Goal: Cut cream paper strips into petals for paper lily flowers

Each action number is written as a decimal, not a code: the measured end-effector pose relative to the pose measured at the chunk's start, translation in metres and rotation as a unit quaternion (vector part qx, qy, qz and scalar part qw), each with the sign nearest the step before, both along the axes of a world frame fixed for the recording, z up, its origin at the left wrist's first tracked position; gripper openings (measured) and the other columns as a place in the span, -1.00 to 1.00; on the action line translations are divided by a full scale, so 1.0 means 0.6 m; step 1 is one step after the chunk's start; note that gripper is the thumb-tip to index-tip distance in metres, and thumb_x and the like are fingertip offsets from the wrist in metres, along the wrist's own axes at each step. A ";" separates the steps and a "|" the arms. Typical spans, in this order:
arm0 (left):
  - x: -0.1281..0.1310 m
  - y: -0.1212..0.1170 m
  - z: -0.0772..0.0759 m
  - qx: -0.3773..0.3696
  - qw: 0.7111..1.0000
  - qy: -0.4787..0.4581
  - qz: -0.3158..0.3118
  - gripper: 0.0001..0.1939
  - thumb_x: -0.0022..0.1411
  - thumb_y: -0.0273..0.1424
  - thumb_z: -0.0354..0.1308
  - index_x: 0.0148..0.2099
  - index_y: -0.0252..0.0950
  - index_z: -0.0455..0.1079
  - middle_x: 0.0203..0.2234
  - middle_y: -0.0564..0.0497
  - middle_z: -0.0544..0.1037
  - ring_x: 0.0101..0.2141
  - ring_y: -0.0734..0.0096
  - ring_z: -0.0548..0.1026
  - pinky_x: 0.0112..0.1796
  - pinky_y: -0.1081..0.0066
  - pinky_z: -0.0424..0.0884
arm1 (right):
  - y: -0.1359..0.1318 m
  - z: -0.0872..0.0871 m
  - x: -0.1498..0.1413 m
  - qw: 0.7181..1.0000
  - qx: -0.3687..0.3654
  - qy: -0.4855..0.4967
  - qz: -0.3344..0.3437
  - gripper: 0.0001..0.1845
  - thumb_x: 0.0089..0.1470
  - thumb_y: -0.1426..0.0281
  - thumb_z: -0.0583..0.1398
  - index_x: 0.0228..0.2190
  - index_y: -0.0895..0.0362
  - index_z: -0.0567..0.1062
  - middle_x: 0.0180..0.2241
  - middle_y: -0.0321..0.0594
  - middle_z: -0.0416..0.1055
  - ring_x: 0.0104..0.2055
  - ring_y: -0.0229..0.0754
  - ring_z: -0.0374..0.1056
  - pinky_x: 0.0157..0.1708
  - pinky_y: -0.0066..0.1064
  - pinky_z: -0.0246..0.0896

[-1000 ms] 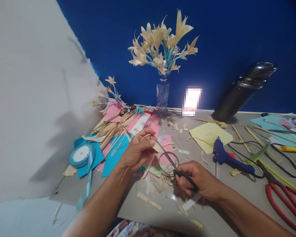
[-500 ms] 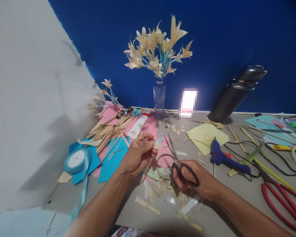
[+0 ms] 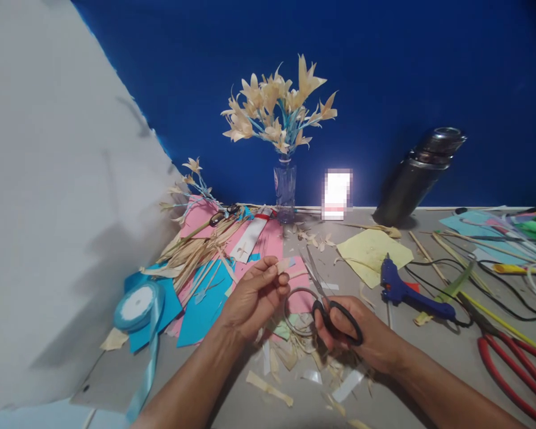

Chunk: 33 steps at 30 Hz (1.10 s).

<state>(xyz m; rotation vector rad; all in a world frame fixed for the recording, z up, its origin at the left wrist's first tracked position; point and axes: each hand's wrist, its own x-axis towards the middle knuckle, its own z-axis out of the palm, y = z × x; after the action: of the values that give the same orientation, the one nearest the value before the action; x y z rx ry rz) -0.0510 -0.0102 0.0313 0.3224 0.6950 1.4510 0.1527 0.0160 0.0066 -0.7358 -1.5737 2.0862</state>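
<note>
My left hand (image 3: 259,295) pinches a small pale piece of dried husk (image 3: 284,266) between thumb and fingertips. Around the handles of black-handled scissors (image 3: 320,283), my right hand (image 3: 355,330) is closed; the blades stand slightly apart and point up, just right of the husk piece without touching it. A roll of clear tape (image 3: 288,310) lies between the hands, partly hidden by the right one. Husk scraps (image 3: 270,388) and bits of white strip are scattered on the grey table below. Behind stands a clear bottle (image 3: 286,193) holding pale husk flowers (image 3: 274,104) on blue stems.
A blue glue gun (image 3: 411,295) and red-handled shears (image 3: 511,363) lie to the right, near yellow paper (image 3: 373,253). At the left are a blue ribbon spool (image 3: 138,307) and a heap of dried strips (image 3: 196,241). A dark flask (image 3: 415,179) stands at the back.
The scissors, whose blades were at the husk piece, have drawn back to the right and their blades have parted. The husk piece has turned in my left fingers. The whole view has shifted slightly.
</note>
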 end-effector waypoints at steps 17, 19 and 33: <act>0.050 -0.017 -0.018 -0.010 0.991 0.099 -0.094 -0.69 0.05 -0.42 0.40 -0.15 -0.32 0.44 -0.59 0.07 0.43 -0.53 0.54 0.39 -0.52 0.60 0.28 | 0.007 -0.017 -0.010 0.971 -0.099 0.082 -0.204 -0.54 -0.23 0.31 0.48 -0.28 0.16 0.48 -0.41 -0.29 0.48 -0.49 -0.29 0.36 -0.49 -0.47 0.25; 0.062 -0.022 -0.024 -0.005 0.986 0.123 -0.110 -0.71 0.07 -0.40 0.38 -0.16 -0.31 0.42 -0.59 0.07 0.44 -0.55 0.55 0.38 -0.54 0.60 0.24 | 0.010 -0.017 -0.009 0.965 -0.075 0.075 -0.238 -0.59 -0.21 0.31 0.46 -0.31 0.18 0.49 -0.49 -0.33 0.44 -0.50 -0.28 0.35 -0.47 -0.45 0.26; 0.051 -0.014 -0.026 0.010 0.948 0.284 -0.145 -0.74 -0.07 -0.45 0.46 -0.38 -0.35 0.42 -0.51 0.06 0.49 -0.51 0.56 0.42 -0.46 0.55 0.33 | 0.014 0.006 -0.003 0.979 -0.045 0.013 -0.198 -0.58 -0.25 0.22 0.45 -0.40 0.19 0.47 -0.58 -0.41 0.33 -0.58 -0.36 0.20 -0.56 -0.49 0.12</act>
<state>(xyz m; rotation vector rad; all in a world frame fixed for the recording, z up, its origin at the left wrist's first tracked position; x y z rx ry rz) -0.0204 -0.0186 0.0158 0.8440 1.0438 1.0834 0.1510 0.0245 0.0104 -0.9622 -1.2050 1.8704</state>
